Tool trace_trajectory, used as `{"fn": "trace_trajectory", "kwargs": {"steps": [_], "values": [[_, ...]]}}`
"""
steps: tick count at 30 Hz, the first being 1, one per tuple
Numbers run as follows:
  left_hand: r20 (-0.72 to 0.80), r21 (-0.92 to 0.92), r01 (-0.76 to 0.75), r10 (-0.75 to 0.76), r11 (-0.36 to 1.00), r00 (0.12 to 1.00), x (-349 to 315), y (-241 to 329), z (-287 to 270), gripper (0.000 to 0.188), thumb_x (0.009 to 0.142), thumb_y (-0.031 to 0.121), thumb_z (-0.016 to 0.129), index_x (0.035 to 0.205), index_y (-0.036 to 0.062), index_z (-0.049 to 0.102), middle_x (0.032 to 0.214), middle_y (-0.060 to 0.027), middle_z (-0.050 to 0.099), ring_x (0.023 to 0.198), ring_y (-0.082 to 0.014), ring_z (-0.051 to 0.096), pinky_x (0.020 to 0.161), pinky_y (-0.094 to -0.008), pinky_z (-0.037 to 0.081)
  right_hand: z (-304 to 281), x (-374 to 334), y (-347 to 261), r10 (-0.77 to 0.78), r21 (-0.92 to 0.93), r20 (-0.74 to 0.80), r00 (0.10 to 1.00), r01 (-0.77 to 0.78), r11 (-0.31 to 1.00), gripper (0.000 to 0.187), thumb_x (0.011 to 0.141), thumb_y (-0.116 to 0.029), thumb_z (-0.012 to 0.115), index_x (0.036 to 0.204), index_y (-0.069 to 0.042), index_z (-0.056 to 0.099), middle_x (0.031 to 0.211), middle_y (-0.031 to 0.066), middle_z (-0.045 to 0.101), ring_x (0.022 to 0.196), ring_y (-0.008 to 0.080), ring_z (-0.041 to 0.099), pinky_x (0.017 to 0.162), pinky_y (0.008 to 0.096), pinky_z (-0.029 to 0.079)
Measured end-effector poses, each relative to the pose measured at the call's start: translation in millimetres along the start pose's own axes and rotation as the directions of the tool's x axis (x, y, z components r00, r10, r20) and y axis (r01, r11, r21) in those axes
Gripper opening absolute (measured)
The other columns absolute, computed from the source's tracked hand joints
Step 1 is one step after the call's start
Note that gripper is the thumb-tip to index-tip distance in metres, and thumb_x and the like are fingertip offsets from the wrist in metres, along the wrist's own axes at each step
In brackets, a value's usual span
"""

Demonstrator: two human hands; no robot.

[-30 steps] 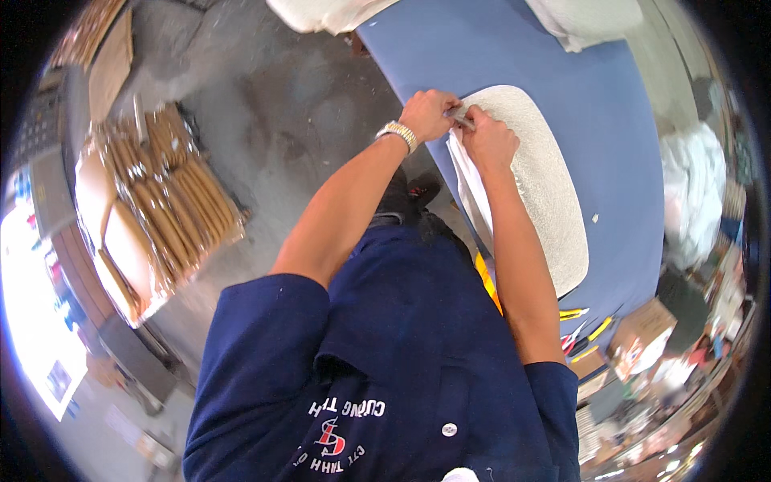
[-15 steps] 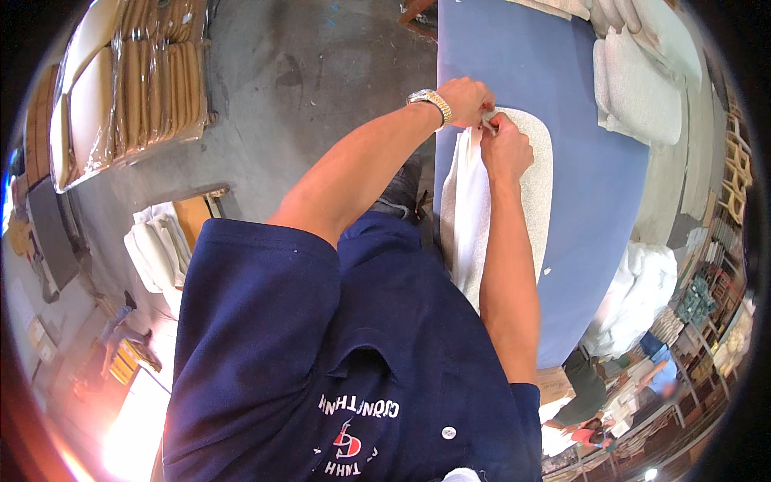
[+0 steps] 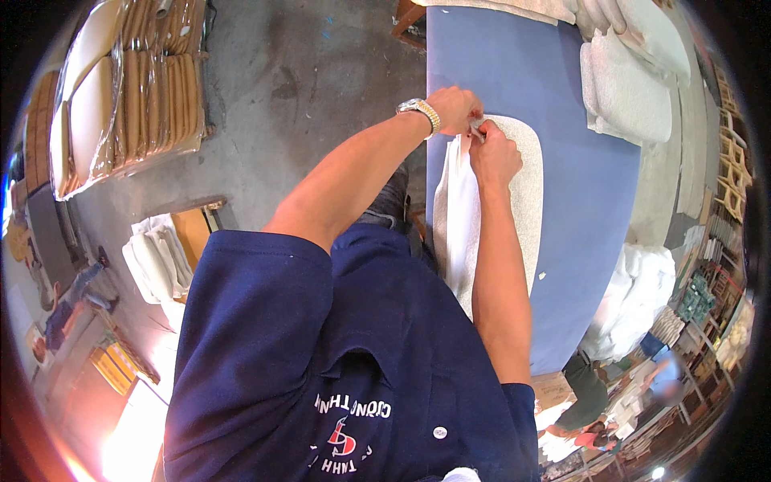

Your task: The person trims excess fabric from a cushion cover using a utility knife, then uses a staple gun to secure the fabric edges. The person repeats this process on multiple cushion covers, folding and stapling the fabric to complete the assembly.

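Note:
A cream, nubby fabric cover (image 3: 526, 173) with a rounded far corner lies along the near-left side of a blue-topped table (image 3: 578, 201). Its white inner side (image 3: 460, 209) shows along the left opening. My left hand (image 3: 454, 110), with a gold-and-silver watch at the wrist, pinches the cover's edge at the far end. Right beside it, my right hand (image 3: 495, 155) has its thumb and fingers closed on the same edge. The fingertips of both hands nearly meet, and the small bit of fabric between them is partly hidden.
Folded cream covers (image 3: 626, 88) lie at the table's far right. A white plastic bundle (image 3: 634, 301) sits past the right edge. On the left stand plastic-wrapped brown cushions (image 3: 144, 104) and a stack of pale pieces (image 3: 157, 253). Other people (image 3: 590, 394) are at the lower right.
The view has shifted slightly, so table and hands appear a little farther left and lower. Both hands keep their pinch on the cover's edge.

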State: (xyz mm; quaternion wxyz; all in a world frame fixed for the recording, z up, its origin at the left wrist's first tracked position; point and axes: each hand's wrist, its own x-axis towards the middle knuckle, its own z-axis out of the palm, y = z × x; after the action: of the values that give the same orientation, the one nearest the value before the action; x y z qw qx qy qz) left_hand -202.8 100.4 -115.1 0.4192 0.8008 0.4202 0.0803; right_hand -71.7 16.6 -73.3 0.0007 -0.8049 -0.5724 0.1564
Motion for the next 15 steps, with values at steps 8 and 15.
{"fn": "trace_trajectory", "kwargs": {"steps": [8,15], "values": [[0.009,0.013,0.000,0.000,1.000,1.000,-3.5,4.3,-5.1,0.028,0.084,0.023,0.073,0.110,0.0127,0.076,0.097,-0.0161,0.076,0.091,-0.0358,0.073,0.081,-0.0445,0.058,-4.5,-1.9,-3.5,0.011,0.001,0.016,1.000,-0.011,1.000,0.022,0.089,-0.034,0.070,0.106,-0.020,0.074,0.091,0.0197,0.076,0.088,0.0443,0.072,0.075,0.0547,0.054],[0.067,0.230,-0.062,0.048,0.971,0.997,-11.6,16.2,-6.7,0.032,0.084,0.020,0.072,0.115,0.0129,0.073,0.092,-0.0174,0.075,0.089,-0.0371,0.073,0.079,-0.0469,0.058,1.7,-3.0,3.4,-0.006,0.000,0.001,1.000,0.006,1.000,0.020,0.091,-0.031,0.067,0.108,-0.021,0.072,0.092,0.0183,0.076,0.087,0.0428,0.073,0.075,0.0552,0.055]]}}
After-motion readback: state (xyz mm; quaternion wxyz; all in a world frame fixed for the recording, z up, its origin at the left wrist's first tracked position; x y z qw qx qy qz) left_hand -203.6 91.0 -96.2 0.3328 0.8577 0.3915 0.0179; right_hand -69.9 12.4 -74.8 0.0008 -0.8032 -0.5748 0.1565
